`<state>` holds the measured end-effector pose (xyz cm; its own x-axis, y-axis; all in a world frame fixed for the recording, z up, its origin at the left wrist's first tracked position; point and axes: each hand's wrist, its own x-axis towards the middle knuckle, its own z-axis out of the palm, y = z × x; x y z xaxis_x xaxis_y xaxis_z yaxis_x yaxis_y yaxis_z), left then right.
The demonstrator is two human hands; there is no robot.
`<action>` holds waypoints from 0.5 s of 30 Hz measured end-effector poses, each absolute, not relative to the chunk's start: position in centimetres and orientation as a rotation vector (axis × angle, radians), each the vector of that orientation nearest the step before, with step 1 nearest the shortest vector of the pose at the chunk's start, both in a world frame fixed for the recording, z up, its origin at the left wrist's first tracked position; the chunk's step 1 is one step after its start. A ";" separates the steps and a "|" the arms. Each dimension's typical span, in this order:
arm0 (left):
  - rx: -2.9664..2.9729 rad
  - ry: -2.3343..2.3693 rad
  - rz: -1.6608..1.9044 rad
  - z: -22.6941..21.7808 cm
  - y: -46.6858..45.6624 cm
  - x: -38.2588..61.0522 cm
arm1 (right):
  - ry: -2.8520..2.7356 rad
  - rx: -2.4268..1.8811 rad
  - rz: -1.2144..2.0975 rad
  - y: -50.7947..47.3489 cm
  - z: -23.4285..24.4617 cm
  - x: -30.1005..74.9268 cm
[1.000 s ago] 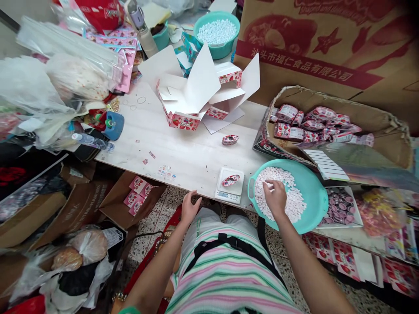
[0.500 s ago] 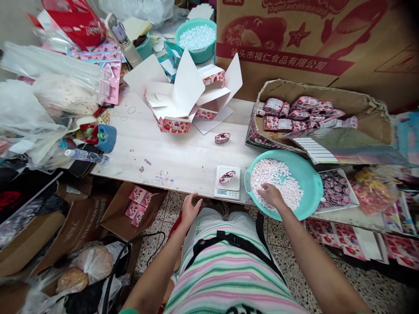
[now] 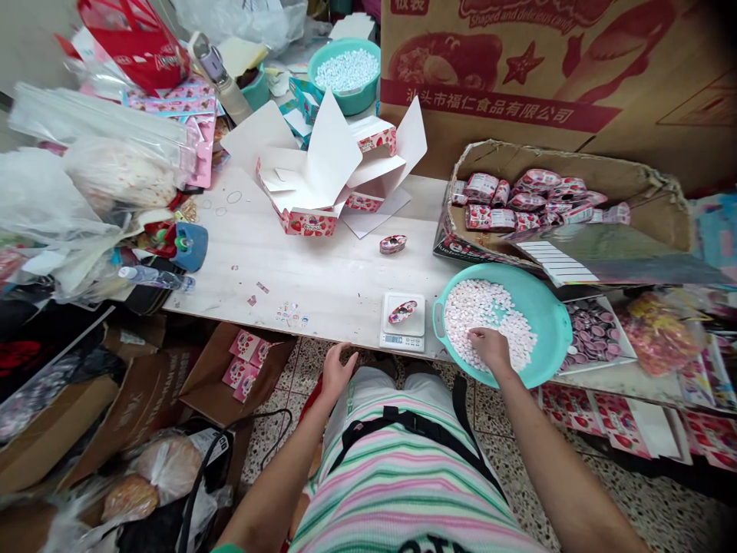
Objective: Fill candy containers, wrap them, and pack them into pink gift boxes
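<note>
My right hand (image 3: 490, 349) is down in the small, pale pink, hard-looking pieces (image 3: 464, 299); my fingers are bunched close, and I cannot tell if they have hold of any. My left hand (image 3: 337, 372) hangs just off the near edge of the white, flat-topped surface (image 3: 322, 284); its fingers are loosely bent and apart, with nothing to be seen in them.

The pieces lie in a round, turquoise plastic basin (image 3: 544, 330), mostly on its left side; I think each one is very light, hard and a bit slippery, so a gentle pinch with fingertips from the top of the heap should do; squeezed hard, some may pop away.

Just left of the basin is a small, white, square scale (image 3: 403, 330); a shiny, red and pink, oval packet (image 3: 402, 311) sits on it; that looks thin and easy to crumple, so its two ends seem best to hold. Another shiny, oval packet (image 3: 392, 244) lies behind the scale.

Further out, to the right, a torn brown cardboard box (image 3: 650, 192) holds many pink, shiny packs (image 3: 530, 201); further back, towards the left, stands an open white carton with strawberry print (image 3: 311, 223).
</note>
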<state>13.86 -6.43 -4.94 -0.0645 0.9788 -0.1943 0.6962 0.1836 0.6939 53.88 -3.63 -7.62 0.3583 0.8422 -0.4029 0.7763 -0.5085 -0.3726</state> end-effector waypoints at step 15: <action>1.555 1.833 0.602 -4.9 -6.0 13.7 | -1.144 -2.538 0.682 -4.1 -5.8 55.2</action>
<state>13.72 -6.04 -4.85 -0.0838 0.9796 -0.1829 0.6802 0.1904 0.7079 55.24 -4.13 -5.81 0.5763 0.7582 -0.3051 0.6288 -0.6498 -0.4270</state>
